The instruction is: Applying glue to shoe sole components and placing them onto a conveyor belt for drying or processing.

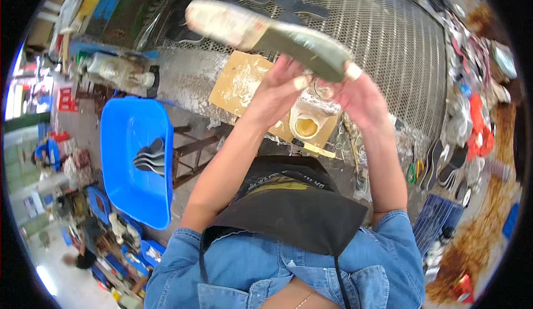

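Note:
A long piece shaped like a shoe sole (311, 48), dark grey-green at one end and stained whitish at the other, is tilted above the bench. My left hand (277, 95) grips its lower edge, fingers partly hidden behind it, thumb stretched toward the right. At the dark end, my right hand (361, 98) holds it with the thumb on its edge; the other fingers are mostly out of sight. Below and between the hands sits a white-crusted container (297, 112) with yellowish contents. It rests on cardboard (230, 90) smeared with white.
A metal mesh surface (388, 42) spans the far side, with several dark soles (300, 6) on it. At left stands a blue tub (116, 159) holding grey-and-white soles (150, 156). Green-handled scissors (412, 173) and more soles (430, 165) lie right. Another person (86, 256) is far left.

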A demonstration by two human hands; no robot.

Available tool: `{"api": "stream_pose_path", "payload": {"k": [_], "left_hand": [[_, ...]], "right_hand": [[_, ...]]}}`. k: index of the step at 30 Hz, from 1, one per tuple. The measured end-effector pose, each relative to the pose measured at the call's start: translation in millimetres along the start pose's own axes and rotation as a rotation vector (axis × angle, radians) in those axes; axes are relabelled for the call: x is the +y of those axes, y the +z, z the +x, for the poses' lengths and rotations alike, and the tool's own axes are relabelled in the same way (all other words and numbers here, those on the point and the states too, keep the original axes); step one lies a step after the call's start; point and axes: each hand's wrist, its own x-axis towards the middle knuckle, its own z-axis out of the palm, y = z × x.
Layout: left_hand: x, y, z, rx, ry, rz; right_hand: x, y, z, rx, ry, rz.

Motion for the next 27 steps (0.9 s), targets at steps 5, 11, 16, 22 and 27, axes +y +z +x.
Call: {"api": "stream_pose_path", "payload": {"k": [5,11,16,22,27], "left_hand": [[7.3,-11.0,-10.6,0.028,-0.128,0.241],[-8.9,-68.5,-117.8,0.453,-0.298,0.418],[15.6,-89.3,-189.7,0.728,-0.261,0.515],[2.9,-112.0,-198.3,0.834,-0.307,0.511],[-0.8,-110.5,-184.9,0.846,-0.327,0.517]], "right_hand": [[-39.6,-79.1,68.0,0.108,-0.051,-0.219],[23.0,-180.3,131.0,0.259,-0.067,-0.763],[60.3,-217.8,133.9,0.159,-0.045,-0.714],[92.0,-251.9,140.3,-0.022,-0.171,-1.212],[69.0,-236.5,141.0,0.157,-0.189,-1.141]]}}
